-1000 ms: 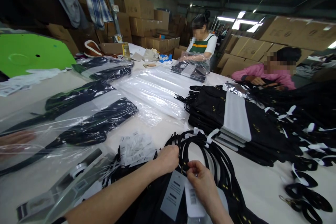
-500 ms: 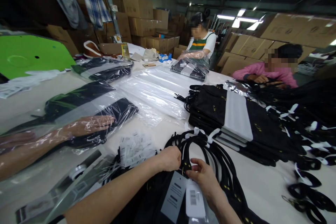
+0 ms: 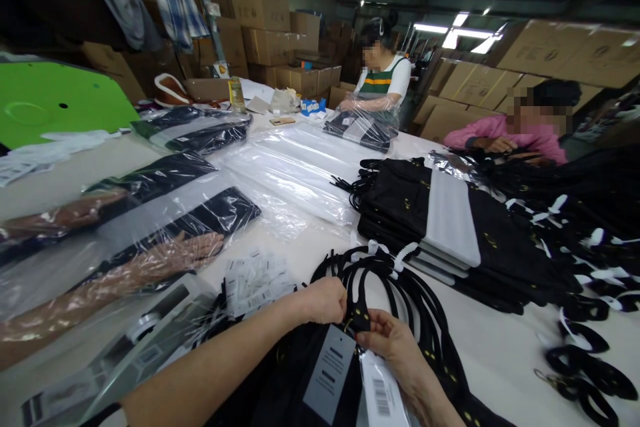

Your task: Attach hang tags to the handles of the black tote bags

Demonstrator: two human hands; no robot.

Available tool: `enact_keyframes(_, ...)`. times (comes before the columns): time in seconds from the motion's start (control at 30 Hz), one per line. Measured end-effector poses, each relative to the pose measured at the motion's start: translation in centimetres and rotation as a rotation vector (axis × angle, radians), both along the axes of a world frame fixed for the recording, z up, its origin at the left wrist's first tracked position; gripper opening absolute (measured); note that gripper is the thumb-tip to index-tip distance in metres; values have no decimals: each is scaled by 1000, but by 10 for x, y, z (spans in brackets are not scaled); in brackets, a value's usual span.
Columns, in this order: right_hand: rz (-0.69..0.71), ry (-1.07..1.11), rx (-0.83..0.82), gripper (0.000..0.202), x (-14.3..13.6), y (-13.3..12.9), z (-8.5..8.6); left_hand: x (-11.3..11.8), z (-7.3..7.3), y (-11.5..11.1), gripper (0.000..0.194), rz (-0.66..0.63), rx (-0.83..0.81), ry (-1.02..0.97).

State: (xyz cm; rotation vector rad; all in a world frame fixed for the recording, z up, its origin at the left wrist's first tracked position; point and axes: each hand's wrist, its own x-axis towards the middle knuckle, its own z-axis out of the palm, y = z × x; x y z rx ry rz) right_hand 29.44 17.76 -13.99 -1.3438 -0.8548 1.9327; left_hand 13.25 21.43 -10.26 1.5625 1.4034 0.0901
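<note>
A black bag (image 3: 280, 380) with looped black handles (image 3: 425, 300) and gold rivets lies in front of me. My left hand (image 3: 325, 300) is closed in a fist against the base of a handle; whatever its fingers hold is hidden. Thumb and fingers of my right hand (image 3: 393, 343) pinch the riveted handle end just beside it. Below the hands hang a grey printed tag (image 3: 330, 373) and a white barcode label (image 3: 383, 397) in clear plastic, the label partly by my right palm. A heap of white tags (image 3: 257, 280) lies left of my left hand.
Stacked black bags (image 3: 400, 207) with a pale band lie to the right, clear plastic sleeves (image 3: 295, 167) mid-table. At left, a co-worker's hands (image 3: 195, 250) are inside a plastic-wrapped bag (image 3: 165, 207). Two people (image 3: 383, 80) sit beyond. A grey-green tool (image 3: 145, 340) lies at left front.
My right hand has shifted slightly and now pinches the handle end more closely; the barcode label has turned. The co-worker's hands at left have moved apart inside the plastic.
</note>
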Motion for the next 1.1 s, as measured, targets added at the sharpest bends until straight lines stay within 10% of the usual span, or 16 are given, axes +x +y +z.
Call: enact_keyframes(1.1, -143, -228, 190, 26, -22, -5, -9, 10, -23, 3, 23, 593, -391, -510)
